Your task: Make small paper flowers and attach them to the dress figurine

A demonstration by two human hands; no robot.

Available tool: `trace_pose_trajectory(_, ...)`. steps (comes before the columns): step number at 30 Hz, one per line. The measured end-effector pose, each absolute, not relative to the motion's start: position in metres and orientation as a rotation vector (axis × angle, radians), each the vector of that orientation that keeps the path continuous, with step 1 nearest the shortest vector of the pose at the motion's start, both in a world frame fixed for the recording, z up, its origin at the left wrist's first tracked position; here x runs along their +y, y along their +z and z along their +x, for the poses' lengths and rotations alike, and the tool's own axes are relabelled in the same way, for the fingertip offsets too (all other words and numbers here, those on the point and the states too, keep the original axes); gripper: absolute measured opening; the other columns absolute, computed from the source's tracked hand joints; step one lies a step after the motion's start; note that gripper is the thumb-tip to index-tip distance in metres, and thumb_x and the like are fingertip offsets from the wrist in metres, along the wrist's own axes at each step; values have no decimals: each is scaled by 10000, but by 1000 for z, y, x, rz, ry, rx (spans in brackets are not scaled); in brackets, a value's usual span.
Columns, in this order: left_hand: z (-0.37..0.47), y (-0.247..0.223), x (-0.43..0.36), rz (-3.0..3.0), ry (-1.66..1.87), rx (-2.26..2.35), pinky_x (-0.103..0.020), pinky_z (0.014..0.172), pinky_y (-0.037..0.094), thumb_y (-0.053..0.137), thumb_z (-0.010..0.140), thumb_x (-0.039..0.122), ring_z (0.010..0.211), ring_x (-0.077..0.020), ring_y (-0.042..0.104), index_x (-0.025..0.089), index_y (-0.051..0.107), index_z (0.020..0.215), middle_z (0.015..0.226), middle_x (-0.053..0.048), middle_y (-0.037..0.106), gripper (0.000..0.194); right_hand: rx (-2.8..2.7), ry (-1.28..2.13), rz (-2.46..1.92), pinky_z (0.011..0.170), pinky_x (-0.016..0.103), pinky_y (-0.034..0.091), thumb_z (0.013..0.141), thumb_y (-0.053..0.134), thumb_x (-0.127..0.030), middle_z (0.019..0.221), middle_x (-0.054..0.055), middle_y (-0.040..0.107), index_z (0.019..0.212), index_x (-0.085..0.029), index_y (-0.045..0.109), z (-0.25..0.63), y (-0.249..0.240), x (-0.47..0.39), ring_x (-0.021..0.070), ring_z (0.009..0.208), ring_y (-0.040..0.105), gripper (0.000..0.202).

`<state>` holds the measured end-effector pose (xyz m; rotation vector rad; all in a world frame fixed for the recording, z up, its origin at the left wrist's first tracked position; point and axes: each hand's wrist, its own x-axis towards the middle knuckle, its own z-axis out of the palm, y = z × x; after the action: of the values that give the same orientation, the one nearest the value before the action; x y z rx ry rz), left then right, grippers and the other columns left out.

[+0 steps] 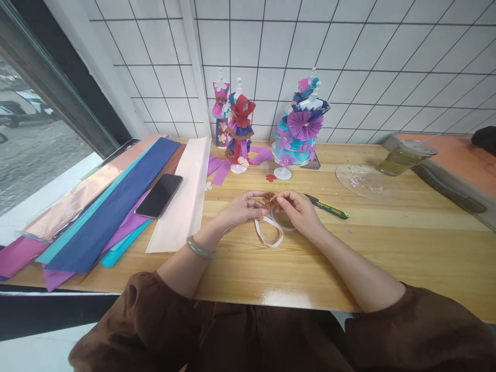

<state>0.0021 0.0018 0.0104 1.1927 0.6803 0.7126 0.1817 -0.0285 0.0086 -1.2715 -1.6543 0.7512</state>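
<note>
Between my hands is a small brown pleated paper rosette (269,198) with a pale spot at its middle. My left hand (250,207) pinches its left side between thumb and fingers. My right hand (296,209) is closed at the rosette's right edge, its thumb and forefinger pressed together on something too small to make out. Under the hands lie a loop of white tape (276,244) and a round roll (282,221), partly hidden by my right hand. A green and black utility knife (329,206) rests just right of my right hand.
Paper-dressed mini mannequins (240,129) stand along the tiled wall, one with a purple rosette (305,125). Left lie coloured paper sheets (116,206) and a phone (159,196). Right are a clear plate (364,181) with small bits and a drink cup (405,157).
</note>
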Motion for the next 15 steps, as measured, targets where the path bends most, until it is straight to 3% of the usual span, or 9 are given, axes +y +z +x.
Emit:
trace_pose_trajectory(6,2,8,4,1137,749,654,-333,735,450,694,615,192,812,-157,591,159,467,1113,941,-88,611,548,-1666,824,-1220,681,297,425,796,477,-380,683,19,596,809,-196,563,182,8,-29,163,671,558,203)
trace_pose_trajectory(15,4,10,2,1159,714,686,-321,697,455,677,625,153,734,-139,594,146,460,1117,820,-48,619,538,-1723,762,-1217,658,287,428,793,488,-350,700,23,600,780,-187,591,179,8,-30,155,658,554,193)
